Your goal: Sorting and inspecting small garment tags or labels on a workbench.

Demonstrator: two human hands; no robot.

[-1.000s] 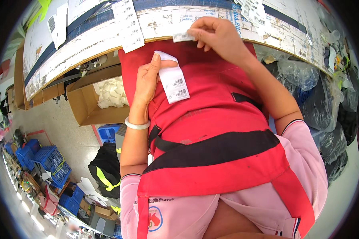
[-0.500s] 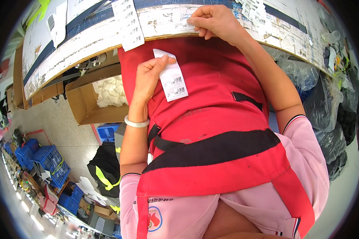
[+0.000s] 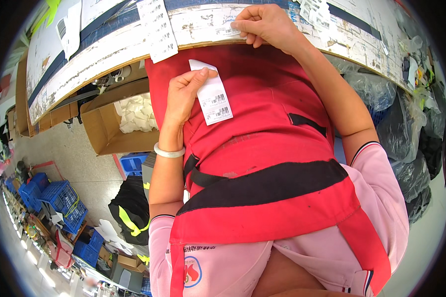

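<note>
My left hand (image 3: pixel 186 94) is closed on a white strip of barcode labels (image 3: pixel 214 99), pinched between thumb and fingers in front of my red apron (image 3: pixel 262 109). The strip hangs down with its printed end toward me. Over the near edge of the worn white tabletop (image 3: pixel 195 32), my right hand (image 3: pixel 265 27) pinches a small barcode label (image 3: pixel 228 32) at its right end. That label lies at or just above the table surface; I cannot tell which.
Another label strip (image 3: pixel 157 29) overhangs the table edge, and more labels (image 3: pixel 316 12) lie to the right. Below left stands a cardboard box (image 3: pixel 99 126) holding pale paper scraps (image 3: pixel 136 114). Blue crates (image 3: pixel 64 203) stand on the floor. Clear plastic bags (image 3: pixel 401 128) crowd the right side.
Almost nothing differs. The view has shifted very slightly; both hands keep their grip and place.
</note>
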